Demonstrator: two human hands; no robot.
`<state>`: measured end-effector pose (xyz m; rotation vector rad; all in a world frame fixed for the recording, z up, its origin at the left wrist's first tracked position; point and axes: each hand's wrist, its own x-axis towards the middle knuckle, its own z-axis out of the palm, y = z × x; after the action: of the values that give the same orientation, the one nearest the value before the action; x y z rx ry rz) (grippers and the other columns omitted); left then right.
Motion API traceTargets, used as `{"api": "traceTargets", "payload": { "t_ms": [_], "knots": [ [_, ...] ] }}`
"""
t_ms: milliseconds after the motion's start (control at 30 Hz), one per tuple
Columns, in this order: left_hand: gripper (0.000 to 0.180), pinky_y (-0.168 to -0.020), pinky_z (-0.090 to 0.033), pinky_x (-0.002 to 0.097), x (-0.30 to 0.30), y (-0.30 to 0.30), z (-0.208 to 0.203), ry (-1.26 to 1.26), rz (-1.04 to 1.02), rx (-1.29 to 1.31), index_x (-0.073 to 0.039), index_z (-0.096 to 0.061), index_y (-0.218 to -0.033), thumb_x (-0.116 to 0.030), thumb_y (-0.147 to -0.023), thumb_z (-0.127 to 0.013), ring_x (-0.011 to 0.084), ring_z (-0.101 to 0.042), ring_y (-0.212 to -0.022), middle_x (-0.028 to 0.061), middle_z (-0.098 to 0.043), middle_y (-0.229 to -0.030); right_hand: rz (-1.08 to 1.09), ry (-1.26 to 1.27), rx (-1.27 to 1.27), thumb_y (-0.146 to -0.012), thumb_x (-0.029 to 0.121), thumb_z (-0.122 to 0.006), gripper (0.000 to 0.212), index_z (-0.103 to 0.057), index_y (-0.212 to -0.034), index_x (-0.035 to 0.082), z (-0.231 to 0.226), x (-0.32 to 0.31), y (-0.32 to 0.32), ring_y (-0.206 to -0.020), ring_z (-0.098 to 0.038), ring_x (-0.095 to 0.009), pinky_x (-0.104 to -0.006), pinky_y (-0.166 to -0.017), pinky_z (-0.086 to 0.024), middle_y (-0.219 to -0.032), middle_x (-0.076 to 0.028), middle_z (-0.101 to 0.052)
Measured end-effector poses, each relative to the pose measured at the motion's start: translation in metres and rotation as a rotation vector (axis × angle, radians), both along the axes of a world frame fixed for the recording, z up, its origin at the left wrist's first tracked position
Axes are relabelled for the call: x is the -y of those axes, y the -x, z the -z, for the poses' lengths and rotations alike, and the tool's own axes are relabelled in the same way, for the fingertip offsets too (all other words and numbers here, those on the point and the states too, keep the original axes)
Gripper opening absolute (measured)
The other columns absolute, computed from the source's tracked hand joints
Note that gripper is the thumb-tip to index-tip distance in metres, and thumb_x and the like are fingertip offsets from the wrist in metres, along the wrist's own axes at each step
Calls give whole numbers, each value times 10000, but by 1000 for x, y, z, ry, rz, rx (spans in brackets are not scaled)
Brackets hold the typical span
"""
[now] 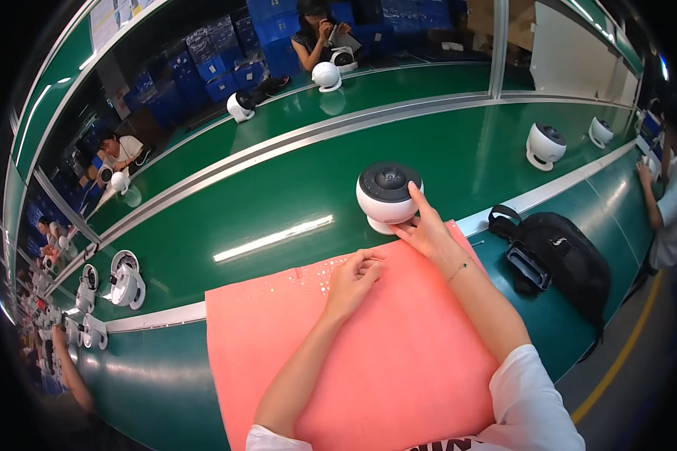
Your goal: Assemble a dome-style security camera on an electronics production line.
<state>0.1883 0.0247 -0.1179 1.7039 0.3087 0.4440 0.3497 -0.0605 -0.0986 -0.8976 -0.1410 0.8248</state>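
My right hand (pixel 427 227) grips a ball-shaped white device (pixel 387 197) with a black ringed face. The thumb lies on its black rim and the fingers are under its side near the white foot. The device is tilted face up, over the green belt at the far edge of a pink mat (pixel 399 353). My left hand (pixel 353 284) rests above the mat, its fingers curled loosely inward, with nothing visible in them. It is apart from the device. Small shiny specks (pixel 308 278) lie on the mat beside it.
Similar white devices stand on the green belt (pixel 278 195), including one at right (pixel 546 145) and open shells at left (pixel 126 279). A black bag (pixel 560 255) lies on the bench at right. Metal rails (pixel 278 150) divide the belts. Several co-workers (pixel 320 37) sit around.
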Motion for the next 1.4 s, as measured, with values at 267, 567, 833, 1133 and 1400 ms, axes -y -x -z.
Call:
{"api": "traceTargets", "payload": {
  "t_ms": [267,567,833,1133,1400],
  "knots": [
    [163,-668,-517,280,1,-1,8,-342,-67,-10,-8,-616,-904,-140,-826,-561,163,-658,-734,91,-661,-777,-79,-32,18,-821,414,-619,691,-293,-1294,29,15,-16,55,-980,-540,-243,-385,-858,-457,-1184,-157,-480],
    [135,-542,-471,419,6,0,9,-656,-162,-1,-3,-580,-781,-103,-690,-588,344,-600,-633,171,-613,-690,-231,152,998,-859,68,-444,171,-586,-834,-22,21,-16,72,-791,-556,-96,-241,-719,-448,-814,-47,-611],
    [150,-540,-455,413,6,-3,18,-668,-163,-12,-17,-561,-816,-88,-686,-585,340,-591,-632,157,-606,-686,-240,145,1032,-862,77,-443,175,-582,-838,-27,25,-14,69,-775,-545,-101,-249,-712,-444,-807,-59,-605],
    [138,-547,-472,386,4,-3,13,-728,-145,-128,-12,-560,-817,-98,-714,-593,291,-602,-597,137,-623,-700,-343,67,752,-878,134,-445,229,-605,-804,-11,20,-20,58,-778,-559,-112,-246,-712,-455,-811,-75,-617],
    [123,-598,-499,282,12,-2,5,-636,-107,-43,-67,-578,-894,-85,-772,-579,163,-599,-610,58,-620,-708,-363,-131,-52,-877,163,-441,207,-555,-934,1,25,-14,19,-732,-552,-182,-311,-717,-496,-773,-81,-575]
  ]
}}
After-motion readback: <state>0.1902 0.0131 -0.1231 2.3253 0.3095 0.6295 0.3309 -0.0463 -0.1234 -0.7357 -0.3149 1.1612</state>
